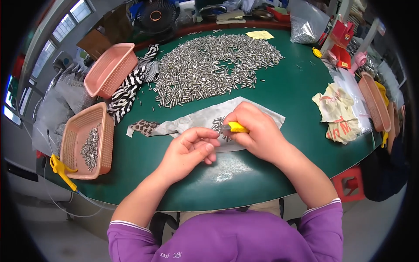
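Observation:
My right hand (258, 131) is closed round a short yellow-handled tool (238, 127) with a grey tip; the exact kind does not show. Its tip reaches over a small heap of silvery metal pins (218, 124) on a pale cloth (192, 123). Just left of that heap, my left hand (187, 153) has its fingers curled in toward the thumb. Whatever it may hold is too small or hidden to make out. Farther back, a broad pile of similar metal pins (187, 72) covers much of the green table (283, 105).
At the left, a pink basket (107, 87) stands behind another basket (72, 144) with pins (91, 148) inside. A yellow air gun (63, 172) hangs by the near-left edge. Zebra-patterned cloth (123, 102), a crumpled cream cloth (336, 111) and a fan (157, 19) lie around.

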{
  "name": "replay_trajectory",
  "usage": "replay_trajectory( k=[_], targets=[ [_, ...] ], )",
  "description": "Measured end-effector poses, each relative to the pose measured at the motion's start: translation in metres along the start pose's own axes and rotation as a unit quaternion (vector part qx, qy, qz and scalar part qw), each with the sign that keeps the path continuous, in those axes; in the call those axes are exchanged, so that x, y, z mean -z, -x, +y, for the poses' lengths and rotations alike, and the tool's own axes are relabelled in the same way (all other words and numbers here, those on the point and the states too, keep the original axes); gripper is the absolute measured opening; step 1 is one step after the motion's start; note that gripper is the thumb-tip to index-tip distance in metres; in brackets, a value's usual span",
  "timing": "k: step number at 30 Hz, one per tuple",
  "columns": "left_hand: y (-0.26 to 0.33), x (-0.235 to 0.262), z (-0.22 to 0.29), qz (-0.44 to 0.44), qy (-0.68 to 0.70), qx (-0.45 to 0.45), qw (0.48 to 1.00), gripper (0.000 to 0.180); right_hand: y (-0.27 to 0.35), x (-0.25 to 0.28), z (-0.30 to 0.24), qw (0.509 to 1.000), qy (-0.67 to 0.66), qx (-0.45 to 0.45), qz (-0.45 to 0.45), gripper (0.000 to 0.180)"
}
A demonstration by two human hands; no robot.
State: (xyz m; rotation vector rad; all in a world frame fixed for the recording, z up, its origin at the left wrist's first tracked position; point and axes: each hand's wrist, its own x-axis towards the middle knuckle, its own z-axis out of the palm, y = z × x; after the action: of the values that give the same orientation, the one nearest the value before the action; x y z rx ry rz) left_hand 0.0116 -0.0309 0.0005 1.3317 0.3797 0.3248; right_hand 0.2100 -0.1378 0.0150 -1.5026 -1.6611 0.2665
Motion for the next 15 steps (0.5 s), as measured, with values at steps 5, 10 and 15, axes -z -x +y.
replay_trajectory(
  k=[5,10,15],
  targets=[
    [0.001,-0.001,0.001,-0.036,0.064,0.030,0.997,0.028,0.002,-0.011,-0.008,0.997,-0.063,0.031,-0.016,0.021],
    [0.003,0.004,-0.007,-0.018,0.032,0.016,0.999,0.016,0.002,-0.012,-0.011,0.993,-0.101,0.050,-0.020,0.023],
    [0.003,0.007,-0.006,0.006,-0.049,-0.109,0.993,0.009,0.002,-0.006,-0.019,0.998,-0.052,0.013,0.013,0.027]
  ],
)
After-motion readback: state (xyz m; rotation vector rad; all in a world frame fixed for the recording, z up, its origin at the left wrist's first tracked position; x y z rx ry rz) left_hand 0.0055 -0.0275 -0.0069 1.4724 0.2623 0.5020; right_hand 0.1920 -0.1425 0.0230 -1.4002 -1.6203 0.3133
